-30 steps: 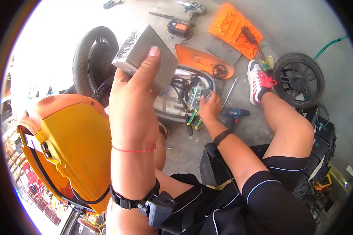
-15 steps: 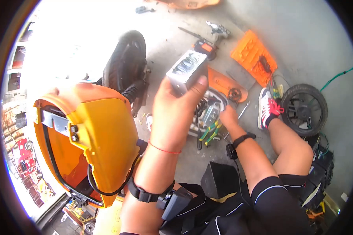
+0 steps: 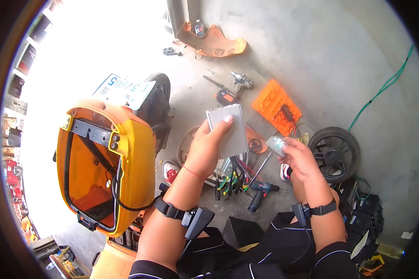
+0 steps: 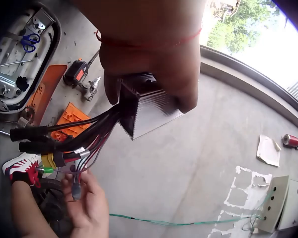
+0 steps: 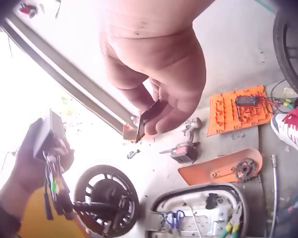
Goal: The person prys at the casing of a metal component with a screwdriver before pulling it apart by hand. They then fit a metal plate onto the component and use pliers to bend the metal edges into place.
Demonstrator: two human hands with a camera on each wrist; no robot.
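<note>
A finned metal box (image 3: 230,135) is held up by my left hand (image 3: 202,149), thumb across its ridged face. Black cables and thin coloured wires (image 4: 89,131) hang from one end of the box (image 4: 156,111) in the left wrist view. My right hand (image 3: 302,160), off to the right of the box, pinches a small flat piece (image 3: 276,145) between thumb and fingers. From the right wrist, this piece (image 5: 145,121) appears edge-on and dark. The two hands are apart.
A yellow-orange shell (image 3: 142,172) stands at left. On the floor lie a cordless drill (image 3: 260,193), an orange panel (image 3: 277,107), a power tool (image 3: 228,95) and a wheel (image 3: 334,153). An oval tray (image 5: 238,191) holds parts and pliers.
My left hand has turned the box so its ridged face shows. My right hand has risen from beside the oval tray and moved right, the small piece now plainly visible in it.
</note>
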